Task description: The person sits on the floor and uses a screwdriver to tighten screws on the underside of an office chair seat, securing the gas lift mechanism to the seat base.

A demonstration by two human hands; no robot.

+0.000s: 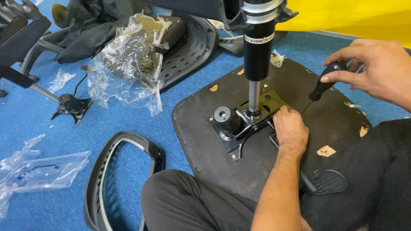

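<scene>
While the right hand [376, 64] is wrapped around a black screwdriver [324, 85] handle, its tip angles down to the metal mechanism plate [244, 124]. Left hand [291, 130] presses fist-like on that plate's right edge, just beside the tip; whether it pinches anything, cannot tell. Plate lies mid upturned seat base [205, 141], gas cylinder [258, 51] upright in it.

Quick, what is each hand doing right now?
Left hand: closed, pressed on the black metal seat plate; whether it holds anything cannot be told.
Right hand: closed around a black screwdriver handle.
</scene>
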